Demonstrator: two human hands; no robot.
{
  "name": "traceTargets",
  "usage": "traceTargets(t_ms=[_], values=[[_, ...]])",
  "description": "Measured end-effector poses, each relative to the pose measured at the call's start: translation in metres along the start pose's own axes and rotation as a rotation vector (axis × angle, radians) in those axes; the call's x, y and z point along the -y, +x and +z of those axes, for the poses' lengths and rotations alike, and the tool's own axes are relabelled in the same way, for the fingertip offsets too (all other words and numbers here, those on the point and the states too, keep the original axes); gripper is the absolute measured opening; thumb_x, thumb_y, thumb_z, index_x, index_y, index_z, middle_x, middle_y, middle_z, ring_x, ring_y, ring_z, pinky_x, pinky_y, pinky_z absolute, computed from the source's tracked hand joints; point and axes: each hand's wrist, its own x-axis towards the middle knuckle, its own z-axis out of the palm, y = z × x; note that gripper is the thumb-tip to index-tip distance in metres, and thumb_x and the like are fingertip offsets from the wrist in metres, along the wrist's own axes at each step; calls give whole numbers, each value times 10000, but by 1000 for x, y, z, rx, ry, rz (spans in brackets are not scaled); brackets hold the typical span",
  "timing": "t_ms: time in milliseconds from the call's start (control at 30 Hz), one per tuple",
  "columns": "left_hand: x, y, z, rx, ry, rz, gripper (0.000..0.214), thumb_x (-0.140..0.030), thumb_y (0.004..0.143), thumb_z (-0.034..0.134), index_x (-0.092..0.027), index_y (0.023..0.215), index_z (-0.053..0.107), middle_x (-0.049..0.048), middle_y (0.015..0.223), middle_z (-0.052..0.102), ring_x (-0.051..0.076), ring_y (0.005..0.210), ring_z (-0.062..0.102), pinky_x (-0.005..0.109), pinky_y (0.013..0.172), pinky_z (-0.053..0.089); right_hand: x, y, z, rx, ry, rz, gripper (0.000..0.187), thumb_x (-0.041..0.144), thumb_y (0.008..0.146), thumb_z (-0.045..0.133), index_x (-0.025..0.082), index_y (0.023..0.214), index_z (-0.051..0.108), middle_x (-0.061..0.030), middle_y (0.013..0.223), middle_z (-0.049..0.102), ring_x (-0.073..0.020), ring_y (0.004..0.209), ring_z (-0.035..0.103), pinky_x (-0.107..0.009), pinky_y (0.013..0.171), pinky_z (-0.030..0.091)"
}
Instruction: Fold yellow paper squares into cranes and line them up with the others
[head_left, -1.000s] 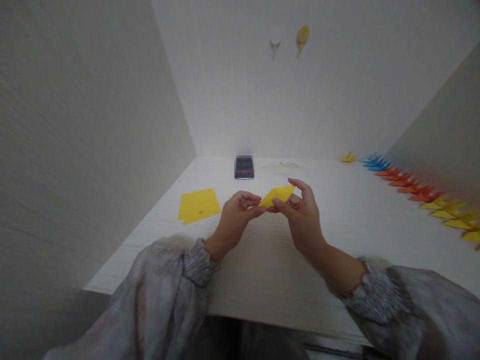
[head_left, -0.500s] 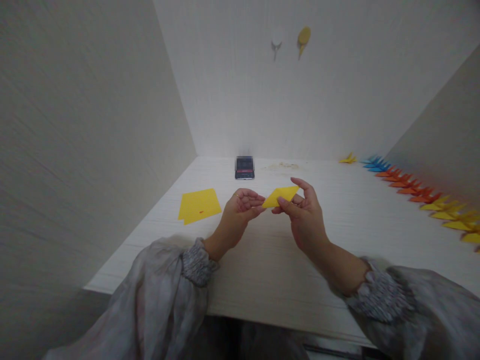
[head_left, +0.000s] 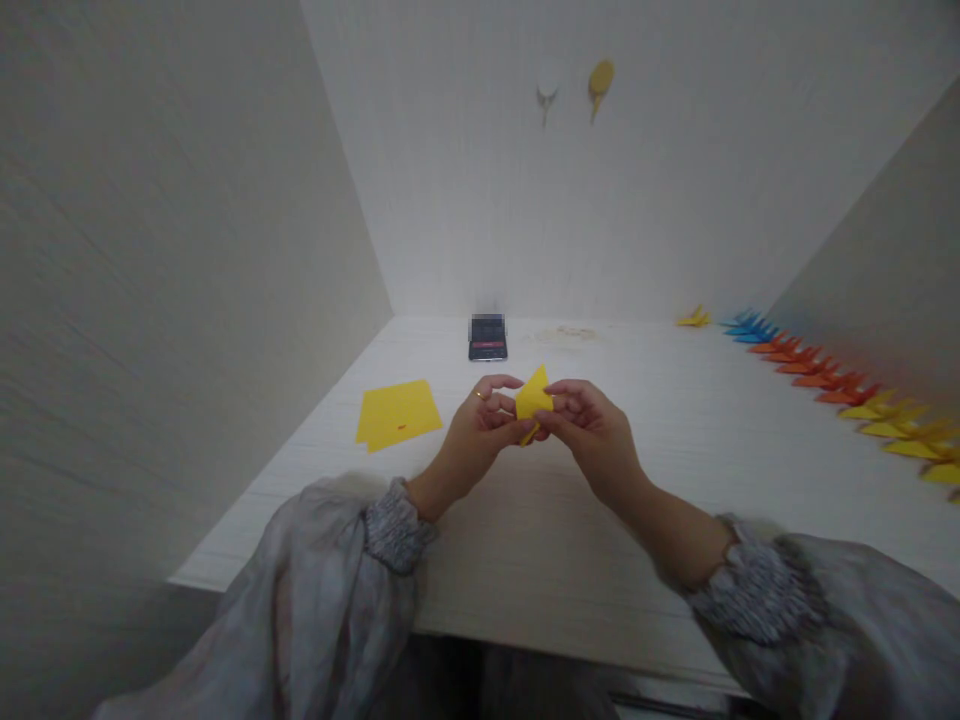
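Observation:
A folded yellow origami paper (head_left: 534, 397) is held above the table, between my two hands, with one point facing up and away. My left hand (head_left: 484, 425) pinches its left side, thumb in front and fingers behind. From the other side my right hand (head_left: 600, 430) grips the paper with thumb and fingertips. Fingers hide the paper's lower part. Yellow paper sheets (head_left: 397, 412) lie flat on the table to the left of my left hand; a small red mark shows on the top one.
A phone (head_left: 487, 338) lies at the back of the white table (head_left: 480, 570). Along the right side runs a row of folded paper cranes (head_left: 802, 365) in blue, orange and yellow. A lone yellow crane (head_left: 694, 317) sits near the back wall, where two hooks (head_left: 601, 78) hang.
The folded paper has turned from lying lengthwise to pointing upward. My right hand has moved left and closed in on it, and my left fingers have come round its left side.

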Motion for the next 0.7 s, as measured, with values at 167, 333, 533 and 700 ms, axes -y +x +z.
traceTargets(t_ms=[167,333,533,700], values=[[0,-1,1,13,26,-3,351,-150,655,636,-175,948,445,-21,680,599,114,639,614,214,576,460,0,0,-3,-3,-40,13,232,234,670,641,195,871,531,27,674,582,-92,560,572,-245,552,480],[0,-2,2,-21,39,-57,319,-218,666,632,-172,909,430,-10,714,610,120,603,620,235,556,483,-1,1,-4,15,-23,82,219,237,633,666,181,809,548,21,660,592,-97,546,569,-253,543,483],[1,-2,-2,-43,75,-94,238,-237,657,638,-156,798,464,2,708,616,145,623,633,254,548,499,-2,1,-6,42,-64,150,198,263,593,693,170,719,571,25,601,588,-100,522,562,-260,532,477],[1,-3,-4,-45,57,-124,193,-231,665,631,-153,788,504,-2,717,618,139,629,630,273,572,511,1,0,-7,23,-111,120,129,258,611,671,176,677,595,23,554,586,-112,521,557,-275,531,466]])
